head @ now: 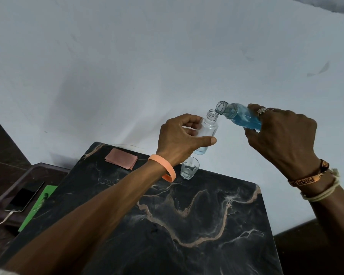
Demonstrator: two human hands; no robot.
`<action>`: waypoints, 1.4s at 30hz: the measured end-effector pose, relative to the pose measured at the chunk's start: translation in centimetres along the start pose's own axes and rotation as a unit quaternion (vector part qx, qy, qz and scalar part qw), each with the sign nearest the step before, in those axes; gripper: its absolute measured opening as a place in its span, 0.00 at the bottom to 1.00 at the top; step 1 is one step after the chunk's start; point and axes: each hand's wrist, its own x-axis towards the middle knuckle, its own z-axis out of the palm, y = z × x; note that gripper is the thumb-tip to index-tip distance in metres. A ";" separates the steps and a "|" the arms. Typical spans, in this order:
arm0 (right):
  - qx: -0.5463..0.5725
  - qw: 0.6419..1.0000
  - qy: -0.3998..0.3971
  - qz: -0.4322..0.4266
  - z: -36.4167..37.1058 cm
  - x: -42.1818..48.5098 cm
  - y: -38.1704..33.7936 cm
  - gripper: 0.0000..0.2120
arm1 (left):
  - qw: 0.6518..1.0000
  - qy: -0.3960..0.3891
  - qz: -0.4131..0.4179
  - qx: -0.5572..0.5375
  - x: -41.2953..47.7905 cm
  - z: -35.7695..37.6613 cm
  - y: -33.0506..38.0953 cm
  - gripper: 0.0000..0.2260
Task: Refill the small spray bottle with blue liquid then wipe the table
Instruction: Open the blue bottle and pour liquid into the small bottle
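Clear plastic, the small spray bottle (208, 129) is gripped by the left hand (179, 138) above the marble table's (187, 231) far edge; a tilted blue-liquid bottle (239, 116), grasped by the right hand (282, 135), is held at its open neck.

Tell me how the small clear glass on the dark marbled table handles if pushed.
The small clear faceted glass looks rigid, probably breakable. Upright by the dark marbled table's far edge, a push might send it off. Its liquid could spill.

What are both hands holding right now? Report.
Left hand: grips the small bottle.
Right hand: grips the blue bottle, tipped at the small one's mouth.
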 end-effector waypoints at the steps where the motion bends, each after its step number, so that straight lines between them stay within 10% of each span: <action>1: 0.001 1.000 0.000 0.000 0.0 0.0 0.0 0.20 | 1.000 0.000 0.000 0.000 0.0 0.0 0.0 0.24; 42: -0.015 1.000 0.002 0.001 -0.1 -0.1 0.1 0.20 | 1.000 -0.001 0.002 0.002 -0.1 0.0 0.1 0.25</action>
